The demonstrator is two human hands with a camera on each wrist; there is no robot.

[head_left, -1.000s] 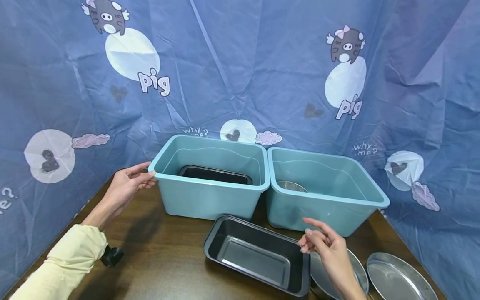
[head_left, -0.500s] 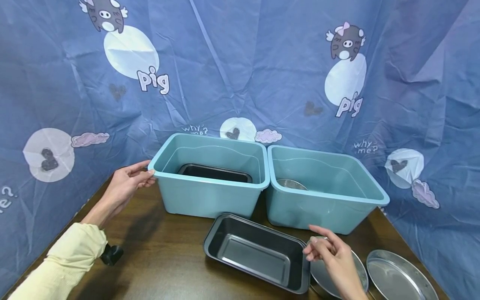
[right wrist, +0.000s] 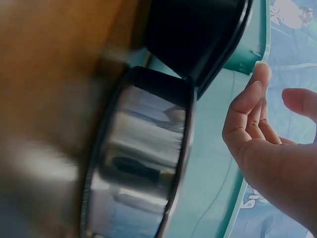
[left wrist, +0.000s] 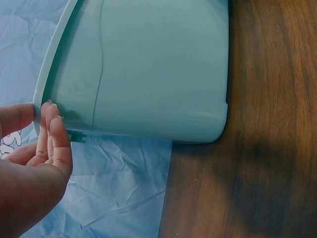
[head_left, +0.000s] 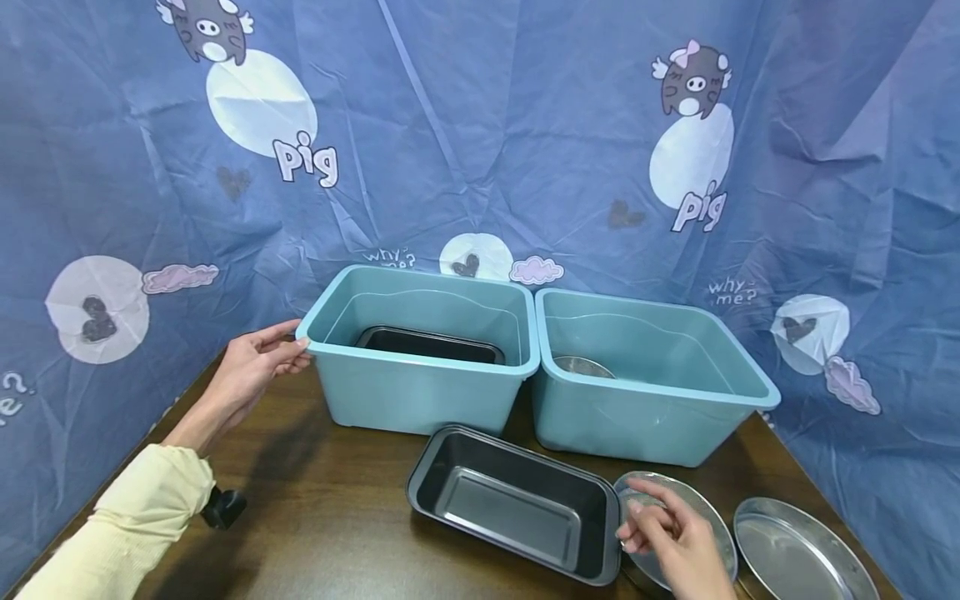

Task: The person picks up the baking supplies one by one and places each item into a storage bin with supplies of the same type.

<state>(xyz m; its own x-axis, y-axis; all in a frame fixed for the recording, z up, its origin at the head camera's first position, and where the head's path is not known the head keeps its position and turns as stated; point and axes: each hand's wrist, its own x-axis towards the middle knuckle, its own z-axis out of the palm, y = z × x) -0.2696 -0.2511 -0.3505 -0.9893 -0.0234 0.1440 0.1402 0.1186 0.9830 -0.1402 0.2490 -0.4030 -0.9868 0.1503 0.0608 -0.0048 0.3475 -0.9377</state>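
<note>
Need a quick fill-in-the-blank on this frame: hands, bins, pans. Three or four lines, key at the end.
1. The left hand touches the rim of the ____ teal bin.
2. The right hand hovers over a round ____ pan on the wooden table.
3. The black loaf pan on the table lies in ____ of the two bins.
4. Inside the right teal bin lies a ____ metal pan.

Missing words: left; metal; front; round

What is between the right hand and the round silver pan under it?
Nothing visible. The right hand hovers just above the round silver pan, fingers loosely curled and apart from it, with only air between. The black loaf pan sits beside them.
</note>
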